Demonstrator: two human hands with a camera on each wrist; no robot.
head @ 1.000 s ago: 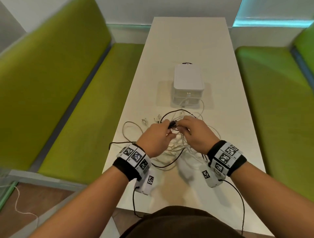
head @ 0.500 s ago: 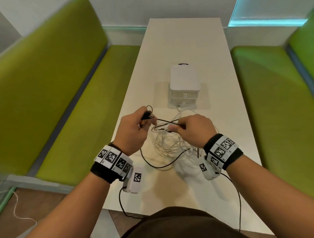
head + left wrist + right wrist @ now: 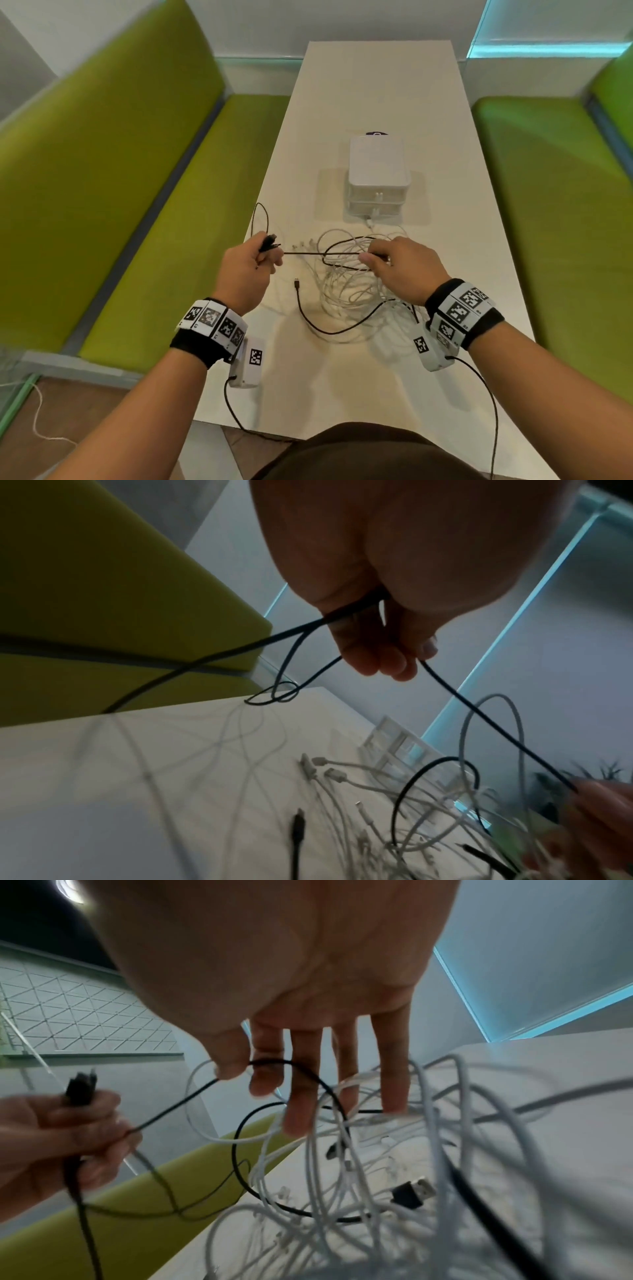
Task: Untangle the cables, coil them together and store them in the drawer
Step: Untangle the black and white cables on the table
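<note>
A tangle of white cables (image 3: 346,286) lies on the white table (image 3: 376,85) in front of a small white drawer unit (image 3: 376,171), whose drawers look closed. My left hand (image 3: 270,255) grips the plug end of a black cable (image 3: 322,254) near the table's left edge. My right hand (image 3: 368,257) pinches the same cable over the tangle, so a short length runs taut between the hands. The right wrist view shows thumb and forefinger on the black cable (image 3: 274,1064) above the white cables (image 3: 342,1177). Another black plug (image 3: 296,282) lies loose on the table.
Green upholstered benches (image 3: 120,205) run along both long sides of the table. A small dark object (image 3: 376,133) sits behind the drawer unit. A black USB plug (image 3: 414,1191) lies among the white loops. Leads hang from my wrist cameras (image 3: 251,363) over the near table edge.
My hands have drawn apart. The left hand has moved left with the black plug end, pulling a length of black cable out of the tangle; the right hand stays over the pile.
</note>
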